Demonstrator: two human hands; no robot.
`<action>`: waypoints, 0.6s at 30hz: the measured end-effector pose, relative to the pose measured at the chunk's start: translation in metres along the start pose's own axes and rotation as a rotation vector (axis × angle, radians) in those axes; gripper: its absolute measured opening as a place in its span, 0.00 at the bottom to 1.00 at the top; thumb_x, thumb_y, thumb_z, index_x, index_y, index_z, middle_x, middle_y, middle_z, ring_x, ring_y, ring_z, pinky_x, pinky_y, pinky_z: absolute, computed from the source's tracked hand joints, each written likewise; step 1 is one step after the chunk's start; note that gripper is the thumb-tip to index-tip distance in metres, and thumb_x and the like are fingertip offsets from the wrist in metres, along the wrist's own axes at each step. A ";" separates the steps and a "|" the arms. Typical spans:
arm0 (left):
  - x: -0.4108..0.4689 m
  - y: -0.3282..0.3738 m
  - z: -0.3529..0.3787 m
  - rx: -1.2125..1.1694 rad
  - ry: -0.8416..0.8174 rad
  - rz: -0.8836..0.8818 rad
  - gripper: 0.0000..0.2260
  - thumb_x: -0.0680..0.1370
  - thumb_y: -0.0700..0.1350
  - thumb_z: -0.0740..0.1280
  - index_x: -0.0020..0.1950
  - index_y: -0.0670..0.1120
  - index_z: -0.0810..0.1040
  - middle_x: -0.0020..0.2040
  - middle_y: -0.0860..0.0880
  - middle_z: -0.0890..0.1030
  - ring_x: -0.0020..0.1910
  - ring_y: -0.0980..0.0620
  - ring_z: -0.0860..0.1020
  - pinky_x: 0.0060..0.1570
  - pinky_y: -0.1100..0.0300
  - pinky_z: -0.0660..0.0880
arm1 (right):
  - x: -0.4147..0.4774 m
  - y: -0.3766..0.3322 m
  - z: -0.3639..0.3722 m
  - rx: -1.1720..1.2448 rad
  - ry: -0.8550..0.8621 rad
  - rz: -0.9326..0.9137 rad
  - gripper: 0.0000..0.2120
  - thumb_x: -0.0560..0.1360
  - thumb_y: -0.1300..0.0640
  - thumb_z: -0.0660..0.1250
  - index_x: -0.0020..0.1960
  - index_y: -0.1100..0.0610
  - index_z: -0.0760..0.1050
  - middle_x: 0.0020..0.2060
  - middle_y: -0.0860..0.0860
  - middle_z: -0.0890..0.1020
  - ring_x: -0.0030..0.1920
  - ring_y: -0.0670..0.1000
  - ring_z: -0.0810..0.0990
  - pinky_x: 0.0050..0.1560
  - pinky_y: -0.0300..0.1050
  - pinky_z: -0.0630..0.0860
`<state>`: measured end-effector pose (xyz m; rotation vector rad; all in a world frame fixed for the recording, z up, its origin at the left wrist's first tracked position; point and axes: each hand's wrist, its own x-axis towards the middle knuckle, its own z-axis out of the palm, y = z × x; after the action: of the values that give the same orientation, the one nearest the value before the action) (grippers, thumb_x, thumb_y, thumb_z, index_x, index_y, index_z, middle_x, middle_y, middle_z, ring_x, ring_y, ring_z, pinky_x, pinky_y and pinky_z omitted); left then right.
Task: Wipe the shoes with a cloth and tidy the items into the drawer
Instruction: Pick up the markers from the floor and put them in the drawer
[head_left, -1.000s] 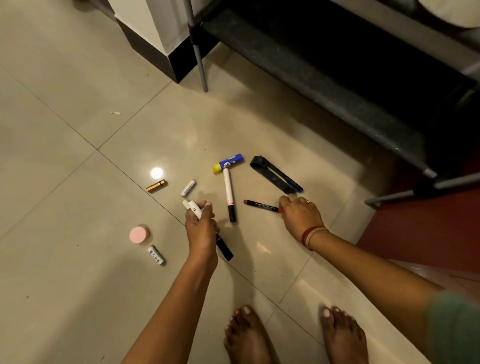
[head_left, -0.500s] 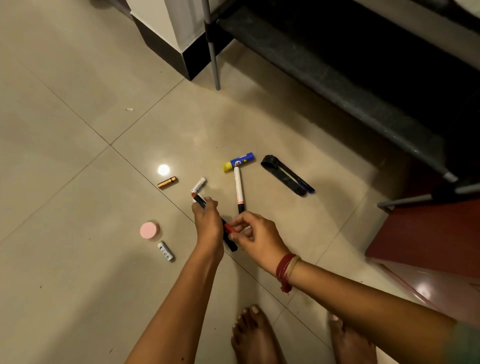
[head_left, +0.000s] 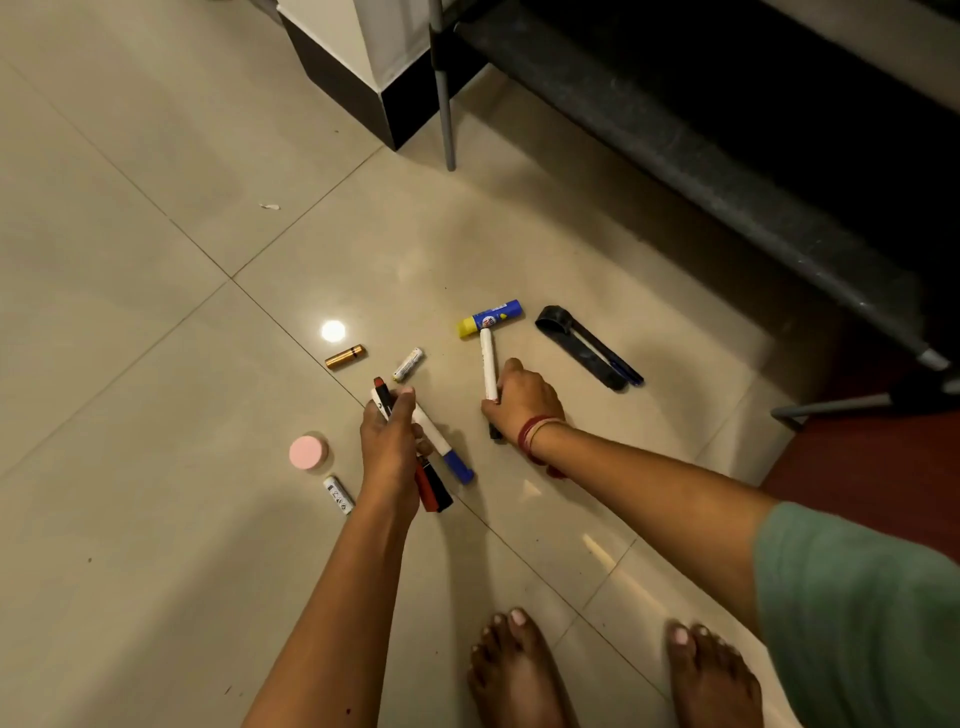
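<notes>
My left hand (head_left: 390, 441) grips a bundle of markers (head_left: 439, 457) above the tiled floor: a white one with a blue cap, plus red and black ones. To its right, my right hand (head_left: 519, 397) closes round a white marker with a black cap (head_left: 487, 364) that lies on the floor. A blue and yellow glue stick (head_left: 489, 318) lies just beyond that marker's far end. Two batteries, a gold one (head_left: 345, 357) and a white one (head_left: 408, 364), lie ahead of my left hand.
A pink round lid (head_left: 307, 452) and a small white tube (head_left: 337, 494) lie left of my left arm. A black strap with a blue pen (head_left: 589, 347) lies at the right. A dark shelf rack (head_left: 727, 130) and its metal leg (head_left: 445, 88) stand beyond. My bare feet (head_left: 519, 670) are below.
My right hand passed the red pen into my left hand's bundle, then moved right and forward onto the white marker on the floor. The left hand stayed in place.
</notes>
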<state>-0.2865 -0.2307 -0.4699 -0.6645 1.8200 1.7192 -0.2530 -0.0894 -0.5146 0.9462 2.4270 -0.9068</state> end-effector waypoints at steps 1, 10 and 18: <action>0.001 0.001 -0.002 -0.022 0.007 -0.004 0.03 0.81 0.46 0.63 0.50 0.48 0.72 0.38 0.49 0.69 0.31 0.56 0.66 0.30 0.63 0.66 | -0.003 -0.001 0.001 0.040 -0.005 0.000 0.14 0.73 0.54 0.69 0.53 0.59 0.70 0.48 0.55 0.80 0.47 0.55 0.80 0.42 0.44 0.75; -0.005 -0.002 -0.015 -0.093 -0.053 0.032 0.13 0.68 0.52 0.75 0.41 0.48 0.73 0.31 0.52 0.70 0.30 0.54 0.68 0.32 0.61 0.69 | -0.094 -0.030 0.010 0.555 -0.054 -0.284 0.09 0.70 0.57 0.72 0.48 0.57 0.76 0.37 0.47 0.78 0.35 0.44 0.76 0.41 0.39 0.78; 0.003 -0.004 -0.025 -0.233 0.110 -0.064 0.04 0.76 0.36 0.65 0.42 0.41 0.73 0.39 0.44 0.78 0.40 0.46 0.81 0.41 0.54 0.78 | -0.071 -0.017 0.024 0.318 -0.017 -0.270 0.10 0.72 0.48 0.69 0.47 0.55 0.75 0.44 0.49 0.79 0.42 0.48 0.77 0.42 0.42 0.75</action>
<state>-0.2872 -0.2558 -0.4735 -0.9186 1.6637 1.9025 -0.2130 -0.1482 -0.4855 0.7140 2.4803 -1.4220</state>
